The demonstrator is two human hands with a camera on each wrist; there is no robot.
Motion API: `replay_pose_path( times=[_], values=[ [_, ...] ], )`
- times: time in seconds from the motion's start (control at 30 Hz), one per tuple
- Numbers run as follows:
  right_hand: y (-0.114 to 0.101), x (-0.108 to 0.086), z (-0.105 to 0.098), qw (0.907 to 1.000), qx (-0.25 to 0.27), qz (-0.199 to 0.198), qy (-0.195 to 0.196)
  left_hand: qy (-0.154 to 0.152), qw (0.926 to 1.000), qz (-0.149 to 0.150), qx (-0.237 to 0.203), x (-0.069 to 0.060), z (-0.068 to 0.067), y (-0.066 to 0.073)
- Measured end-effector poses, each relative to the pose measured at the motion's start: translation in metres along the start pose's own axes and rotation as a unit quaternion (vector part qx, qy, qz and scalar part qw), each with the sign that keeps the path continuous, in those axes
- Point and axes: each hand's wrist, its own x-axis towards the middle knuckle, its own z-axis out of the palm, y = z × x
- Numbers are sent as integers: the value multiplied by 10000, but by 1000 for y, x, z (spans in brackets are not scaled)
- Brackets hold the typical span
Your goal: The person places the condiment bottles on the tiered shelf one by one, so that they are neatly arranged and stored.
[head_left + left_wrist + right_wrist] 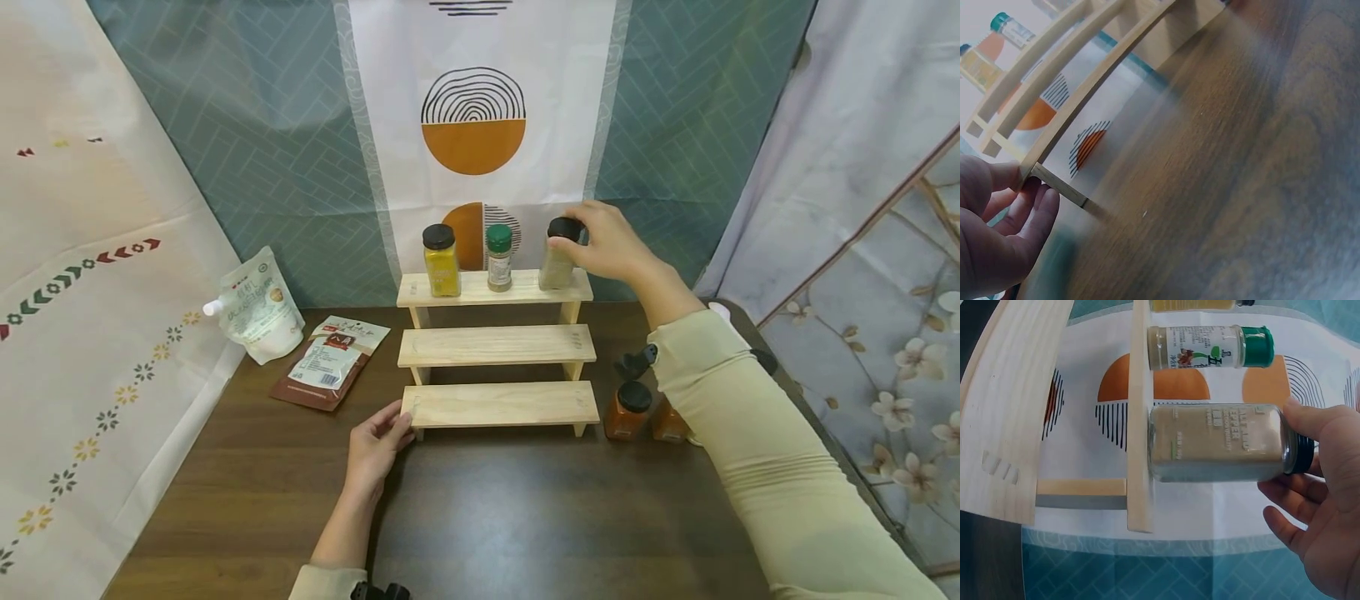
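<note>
On the right end of the top step of a three-step wooden rack (498, 406) stands a glass spice jar with a black cap (1219, 442), holding a pale brown powder. My right hand (609, 240) pinches this jar near its cap, thumb on one side and fingers on the other. A green-capped shaker (499, 258) stands mid-step, and a black-capped jar of yellow powder (442, 262) at its left end. My left hand (375, 448) grips the left end of the lowest step; in the left wrist view its thumb lies against the board and the fingers curl beneath.
Two jars of reddish spice, one nearer (628, 411) and one partly behind the right sleeve (670, 423), stand right of the rack. A brown packet (330, 364) lies at the left, near a white spouted pouch (262, 310). Fabric hangs behind the table (487, 517).
</note>
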Motion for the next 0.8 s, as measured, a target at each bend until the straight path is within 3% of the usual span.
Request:
replay_pose_path(
  times=[0.37,0.8],
  values=[
    [-3,-1,8,9992,152,379,-25,-7,10000,-91,34,1,0,0],
    [15,-39,14,9951,516,667,525,14,10000,-42,50,0,1,1]
  ],
)
